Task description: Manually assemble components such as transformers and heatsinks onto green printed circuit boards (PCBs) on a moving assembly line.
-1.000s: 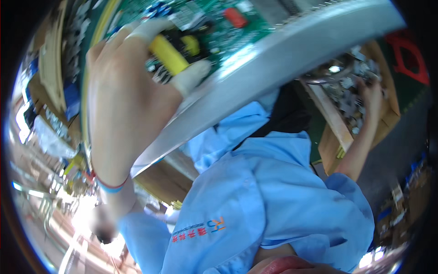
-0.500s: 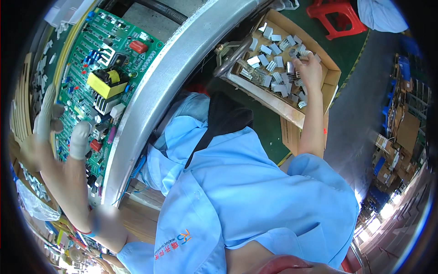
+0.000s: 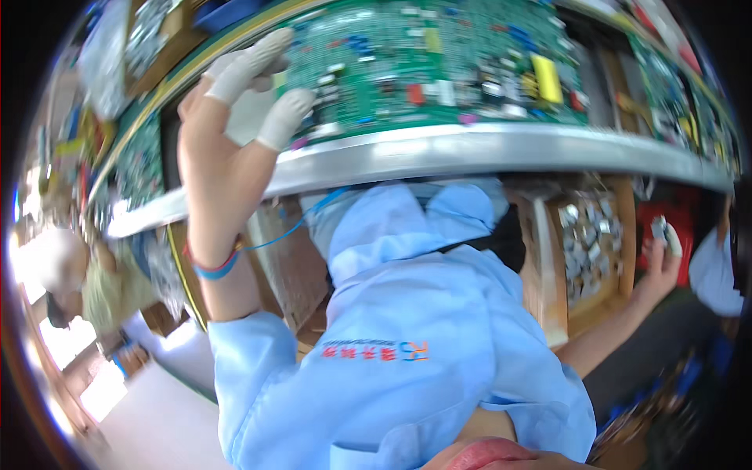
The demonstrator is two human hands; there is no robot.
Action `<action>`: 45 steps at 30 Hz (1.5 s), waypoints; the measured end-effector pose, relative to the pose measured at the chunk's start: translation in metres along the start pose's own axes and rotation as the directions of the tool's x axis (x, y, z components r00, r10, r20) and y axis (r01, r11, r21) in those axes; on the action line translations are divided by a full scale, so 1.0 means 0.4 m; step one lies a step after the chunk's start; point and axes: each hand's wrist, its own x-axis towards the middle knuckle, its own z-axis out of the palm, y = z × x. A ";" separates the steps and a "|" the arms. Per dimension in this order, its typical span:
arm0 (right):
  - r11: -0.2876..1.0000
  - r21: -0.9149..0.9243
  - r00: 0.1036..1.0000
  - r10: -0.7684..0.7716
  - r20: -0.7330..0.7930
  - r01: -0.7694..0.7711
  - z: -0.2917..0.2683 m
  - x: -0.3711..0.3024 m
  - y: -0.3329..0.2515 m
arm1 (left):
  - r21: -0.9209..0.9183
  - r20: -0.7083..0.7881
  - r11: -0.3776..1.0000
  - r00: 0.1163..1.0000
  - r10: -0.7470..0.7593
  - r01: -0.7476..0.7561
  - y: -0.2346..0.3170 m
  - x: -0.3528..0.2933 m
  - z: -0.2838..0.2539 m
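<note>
My left hand, with white finger cots and a blue wrist strap, is raised at the upper left. Its fingers grip the left end of a long green circuit board that lies on a grey metal rail. The board carries a yellow block, red parts and several small components. My right hand is out at the right, just past a cardboard box filled with several small metal parts. It pinches one small metal part between its fingertips. My light blue coat fills the middle.
More green boards continue along the rail to the right. A person in light blue stands at the right edge beside something red. Another person is blurred at the left, near brown boxes under the rail.
The view has swung so the board now runs across the top. My left hand stays at the board's end. My right hand has come up out of the parts box with a metal part.
</note>
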 end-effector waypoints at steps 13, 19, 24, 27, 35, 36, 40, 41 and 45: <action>0.405 0.280 0.150 -0.759 0.633 0.870 0.792 -0.142 -0.634 | 0.001 -0.504 0.714 0.617 -0.605 0.700 -0.127 -0.481 -0.273; 0.320 0.235 0.060 -0.698 0.714 0.918 0.835 -0.147 -0.626 | -0.172 -0.576 0.638 0.449 -0.683 0.750 -0.182 -0.545 -0.269; 0.316 0.238 0.053 -0.695 0.717 0.918 0.842 -0.148 -0.623 | -0.119 -0.534 0.689 0.539 -0.652 0.715 -0.220 -0.494 -0.246; 0.299 0.255 0.030 -0.700 0.714 0.919 0.844 -0.139 -0.625 | -0.128 -0.533 0.726 0.570 -0.625 0.676 -0.250 -0.477 -0.229; 0.172 0.352 -0.171 -0.633 0.755 0.920 0.846 -0.138 -0.660 | 0.068 -0.601 0.618 0.527 -0.601 0.783 -0.190 -0.484 -0.255; 0.200 0.338 -0.171 -0.571 0.803 0.920 0.841 -0.140 -0.674 | 0.107 -0.620 0.641 0.554 -0.555 0.760 -0.196 -0.504 -0.254; 0.293 0.315 -0.110 -0.550 0.828 0.903 0.802 -0.097 -0.719 | 0.395 -0.633 0.590 0.674 -0.381 0.704 -0.219 -0.605 -0.285; 0.353 0.241 -0.026 -0.517 0.855 0.904 0.805 -0.092 -0.718 | 0.453 -0.644 0.481 0.648 -0.406 0.751 -0.215 -0.646 -0.287; 0.283 0.323 -0.087 -0.615 0.783 0.903 0.831 -0.089 -0.732 | 0.567 -0.725 -0.077 0.454 -0.518 0.820 -0.192 -0.849 -0.356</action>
